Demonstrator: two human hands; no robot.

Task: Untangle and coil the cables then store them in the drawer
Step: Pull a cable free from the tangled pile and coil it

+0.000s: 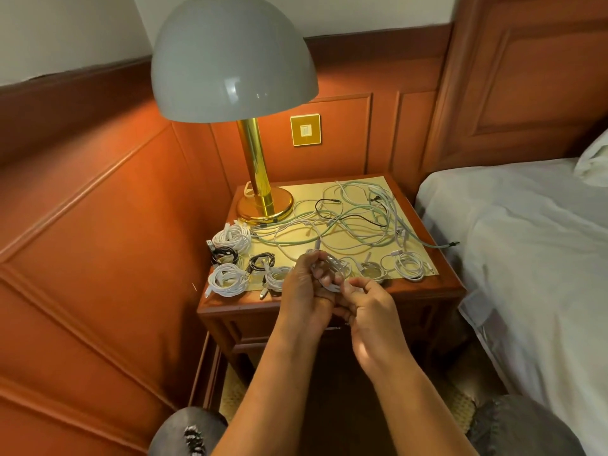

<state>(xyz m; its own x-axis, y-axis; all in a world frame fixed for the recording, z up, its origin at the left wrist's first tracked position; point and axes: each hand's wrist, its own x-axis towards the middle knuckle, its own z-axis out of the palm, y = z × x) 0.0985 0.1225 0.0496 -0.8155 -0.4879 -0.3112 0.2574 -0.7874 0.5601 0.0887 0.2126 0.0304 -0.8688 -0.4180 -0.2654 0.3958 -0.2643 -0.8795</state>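
Two hands, left (304, 284) and right (368, 307), one lamp (235, 60), one nightstand (427, 287), one wall switch (305, 130), one bed (526, 241), one pillow (595, 159), perhaps seven coiled cables (227, 279), one loose tangle (355, 218)

No readable text, labels, brand names or numbers appear anywhere, whether on the cables, lamp or wall switch.

Nightstand (424, 284) beside bed (526, 241), lamp (250, 126) at rear left corner. Loose tangle of white, pale green and black cables (345, 218) covers the rear and middle of the top. Coiled bundles (230, 240) lie along the front and left edges (white and black). Left hand (304, 287) grips a partly coiled white cable (332, 268); right hand (368, 307) pinches its lower loop. Drawer front (250, 330) closed.
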